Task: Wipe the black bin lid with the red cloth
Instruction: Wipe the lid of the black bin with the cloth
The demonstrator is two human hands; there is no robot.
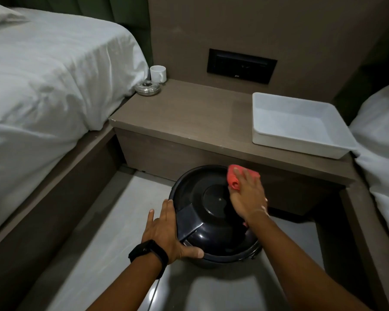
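Bin lid [213, 198]: right hand [248, 198] flat on red cloth [235, 177] at far rim; left hand [166, 230] spread, bracing bin. Risk: cloth slips off edge w/ hard push.

Bin [213, 212] before nightstand [189, 117] — tray [301, 124] on it, right, mug [158, 74] left

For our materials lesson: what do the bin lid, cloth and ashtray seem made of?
Bin lid: likely glossy black plastic, showing soft highlights.
Cloth: soft red fabric, bunched under the right hand.
Ashtray: apparently polished metal, with a mirror-like shine.
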